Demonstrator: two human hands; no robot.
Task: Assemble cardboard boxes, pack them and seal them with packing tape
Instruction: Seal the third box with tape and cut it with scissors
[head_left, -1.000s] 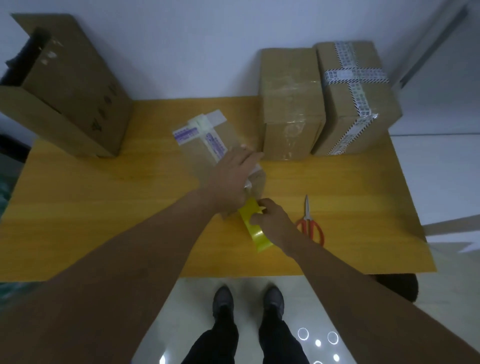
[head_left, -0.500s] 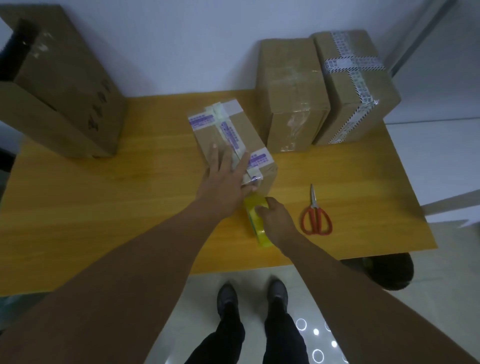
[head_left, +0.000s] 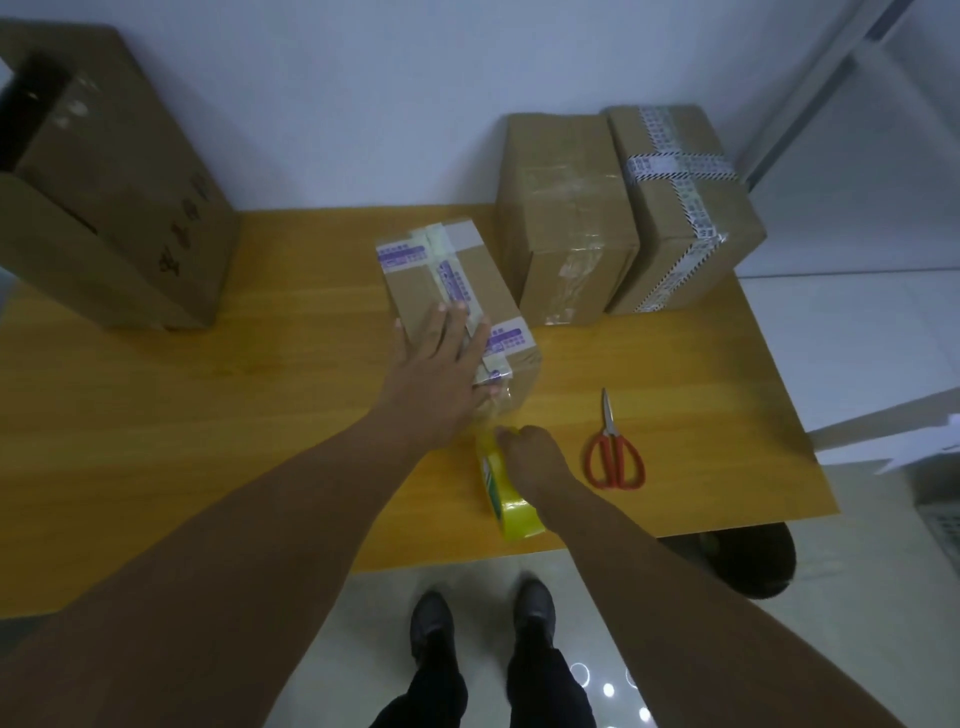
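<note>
A small cardboard box lies in the middle of a wooden surface, already crossed with printed tape. The left hand presses flat on its top, fingers straight. The right hand grips a yellow tape roll just in front of the box, with a clear strip running up to the box's near end. Two taped boxes stand at the back. Red scissors lie to the right. This seal looks part done: the strip is uncut. A large box on the left is open.
</note>
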